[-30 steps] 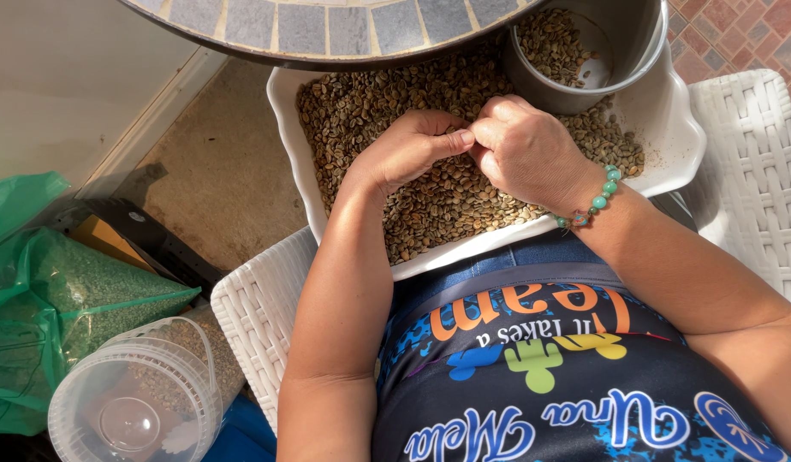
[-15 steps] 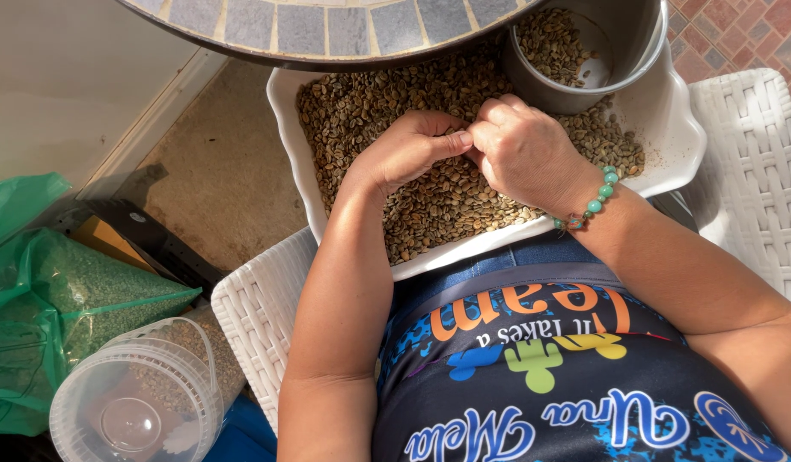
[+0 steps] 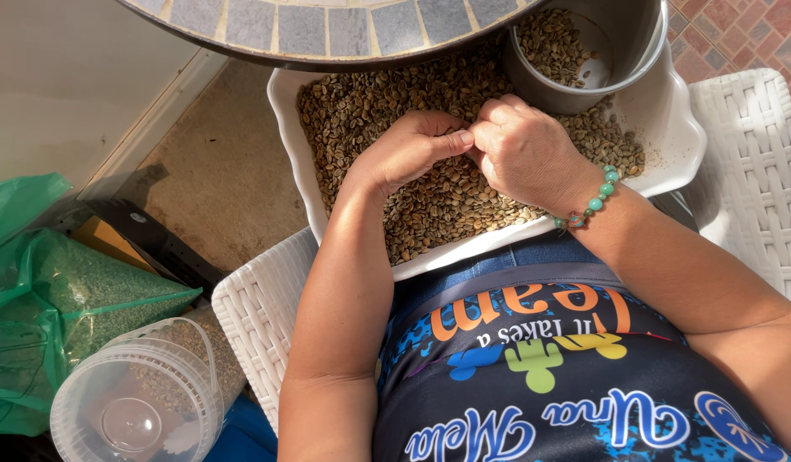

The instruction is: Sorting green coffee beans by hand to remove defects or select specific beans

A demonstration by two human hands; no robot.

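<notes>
Both hands, left hand (image 3: 404, 150) and right hand (image 3: 524, 150), meet fingertip to fingertip over the beans (image 3: 430, 205); fingers pinched together, metal pot (image 3: 575, 51) at one o'clock.

Hard, warm sunlight from about 2 o'clock. Sharp focus throughout, no motion blur. Glare on white ceramic tray rim (image 3: 682, 128); deep shadow under round tiled tabletop (image 3: 327, 26) at 12 o'clock.

Head camera looks steeply down, close, onto the lap.
</notes>
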